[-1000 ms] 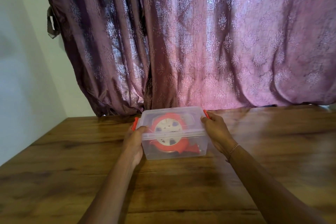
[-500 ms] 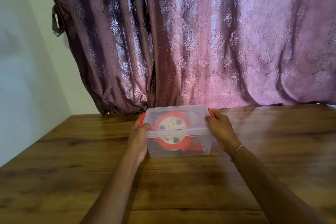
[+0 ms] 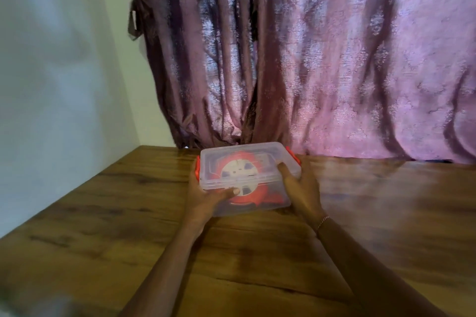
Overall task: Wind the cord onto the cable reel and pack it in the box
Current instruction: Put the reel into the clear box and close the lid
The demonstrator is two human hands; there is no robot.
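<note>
Both thumbs shifted onto lidded box, left hand, right hand grip clasping its sides, reel inside

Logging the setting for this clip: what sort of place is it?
Probably a room in a home: a wooden table set against a patterned purple curtain and a plain painted wall.

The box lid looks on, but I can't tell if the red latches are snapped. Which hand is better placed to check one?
Probably the left hand: it grips the box just below the left latch. The right hand lies on the lid.
</note>
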